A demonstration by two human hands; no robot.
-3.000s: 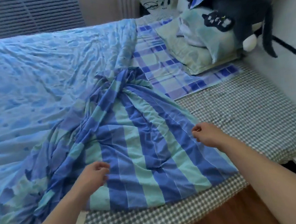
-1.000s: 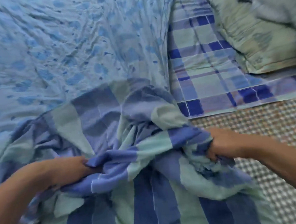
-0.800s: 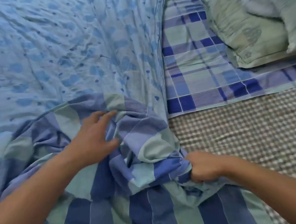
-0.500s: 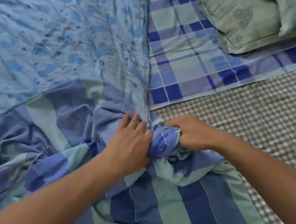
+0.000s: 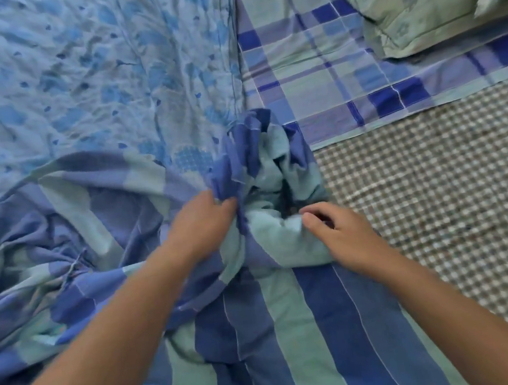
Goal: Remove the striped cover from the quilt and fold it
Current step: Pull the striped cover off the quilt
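**Cover bunched at the quilt's corner, one hand letting go**

The striped cover point(image 5: 260, 331) fills the lower half of the frame, gathered into a knot just above centre where it meets the blue patterned quilt point(image 5: 95, 68), which spreads across the upper left; half a second ago both hands were clamped together on that knot, and now they have parted; the left hand point(image 5: 201, 225) grips a fold of blue stripe at the middle of the frame, fingers curled into the cloth; the right hand point(image 5: 340, 230) has released, its fingers loosely bent and resting on the pale green stripe, holding nothing; a small patch of quilt corner shows beside the bunch, so the cover looks to be peeling back off that corner; most of the quilt already lies bare; folding has not begun; a plaid sheet point(image 5: 343, 69) and a pillow point(image 5: 414, 6) lie upper right, on the checked mattress cover point(image 5: 448, 189).
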